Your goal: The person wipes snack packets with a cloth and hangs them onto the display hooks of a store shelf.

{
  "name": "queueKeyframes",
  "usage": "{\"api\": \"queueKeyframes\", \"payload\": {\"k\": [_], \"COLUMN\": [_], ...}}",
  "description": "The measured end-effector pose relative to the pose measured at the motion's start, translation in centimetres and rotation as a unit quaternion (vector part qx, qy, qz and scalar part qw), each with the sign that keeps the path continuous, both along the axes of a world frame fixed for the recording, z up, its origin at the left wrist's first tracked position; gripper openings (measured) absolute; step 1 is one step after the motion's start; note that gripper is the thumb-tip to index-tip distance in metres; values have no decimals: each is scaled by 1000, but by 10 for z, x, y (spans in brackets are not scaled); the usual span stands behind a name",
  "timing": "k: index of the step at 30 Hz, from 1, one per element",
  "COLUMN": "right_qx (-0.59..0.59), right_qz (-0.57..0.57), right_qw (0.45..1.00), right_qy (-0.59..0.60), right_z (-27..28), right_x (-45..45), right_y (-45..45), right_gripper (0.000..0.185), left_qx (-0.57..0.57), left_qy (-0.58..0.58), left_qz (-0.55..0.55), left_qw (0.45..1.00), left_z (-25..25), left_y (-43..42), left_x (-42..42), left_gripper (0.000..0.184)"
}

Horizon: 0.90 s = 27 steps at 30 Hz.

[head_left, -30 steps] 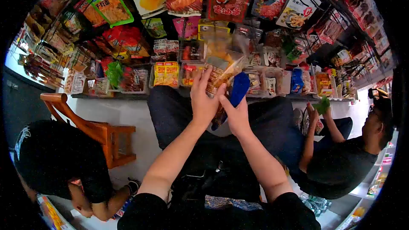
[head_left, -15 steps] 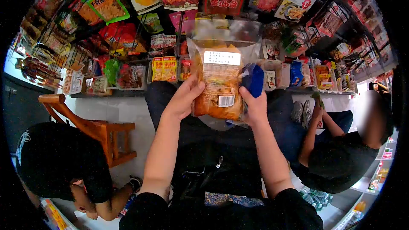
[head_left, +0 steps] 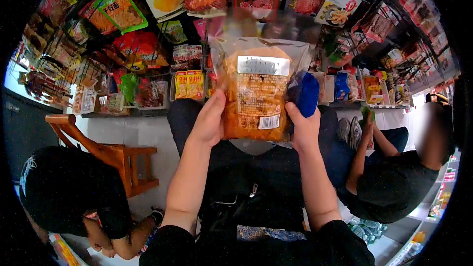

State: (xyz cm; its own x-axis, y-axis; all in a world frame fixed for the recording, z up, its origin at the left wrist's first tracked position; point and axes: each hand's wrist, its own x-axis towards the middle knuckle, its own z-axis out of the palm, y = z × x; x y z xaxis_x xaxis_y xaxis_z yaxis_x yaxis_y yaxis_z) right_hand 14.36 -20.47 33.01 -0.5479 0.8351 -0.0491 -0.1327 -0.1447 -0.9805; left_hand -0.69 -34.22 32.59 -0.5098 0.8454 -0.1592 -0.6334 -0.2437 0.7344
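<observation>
A clear plastic food bag [head_left: 261, 86] with orange-brown contents stands upright between my hands, in front of the shelves. Its printed side faces me, with a white label [head_left: 263, 66] near the top and a barcode [head_left: 269, 121] low on the right. My left hand [head_left: 209, 120] is closed on the bag's left edge, thumb upward. On the other side, my right hand [head_left: 304, 128] grips the right edge. A dark and bright blue object [head_left: 309, 93] rises beside the bag at my right hand; its kind is unclear.
Snack packets hang above, and plastic bins [head_left: 187, 86] of packets line the shelf ahead. A wooden chair [head_left: 133, 152] stands to the left. One person [head_left: 74, 192] in black crouches at left; another person [head_left: 399, 182] sits at right, holding something green. Bottles [head_left: 367, 229] lie lower right.
The bag has come slightly closer and looks larger, its top tilting differently. My right hand and the blue object have shifted a little to the right. Both hands keep hold.
</observation>
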Motion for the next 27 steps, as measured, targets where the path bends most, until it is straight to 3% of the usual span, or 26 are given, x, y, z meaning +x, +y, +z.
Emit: {"api": "queueKeyframes", "payload": {"k": [8, 12, 13, 16, 19, 23, 27], "right_qx": [42, 35, -22, 84, 284, 593, 616], "right_qz": [-3, -171, -203, -200, -60, 64, 88], "right_qw": [999, 984, 976, 968, 956, 779, 756], "right_qy": [-25, 31, 74, 127, -28, -193, -202], "right_z": [5, 14, 23, 45, 43, 42, 27], "right_x": [5, -3, -3, 0, 4, -14, -8], "right_y": [4, 13, 17, 10, -3, -18, -44], "right_gripper": [29, 34, 32, 28, 40, 79, 62], "left_qx": [53, 62, 67, 90, 96, 81, 36], "left_qy": [0, 18, 17, -6, -40, 4, 29], "left_qz": [-19, -17, -18, -26, -44, -33, 9], "left_qw": [998, 998, 997, 996, 994, 996, 999], "left_z": [-1, 7, 11, 12, 8, 18, 4], "left_y": [-2, -3, -2, 0, 2, 9, 12], "left_x": [1, 4, 4, 5, 6, 12, 11], "left_gripper": [57, 59, 59, 61, 63, 65, 68]}}
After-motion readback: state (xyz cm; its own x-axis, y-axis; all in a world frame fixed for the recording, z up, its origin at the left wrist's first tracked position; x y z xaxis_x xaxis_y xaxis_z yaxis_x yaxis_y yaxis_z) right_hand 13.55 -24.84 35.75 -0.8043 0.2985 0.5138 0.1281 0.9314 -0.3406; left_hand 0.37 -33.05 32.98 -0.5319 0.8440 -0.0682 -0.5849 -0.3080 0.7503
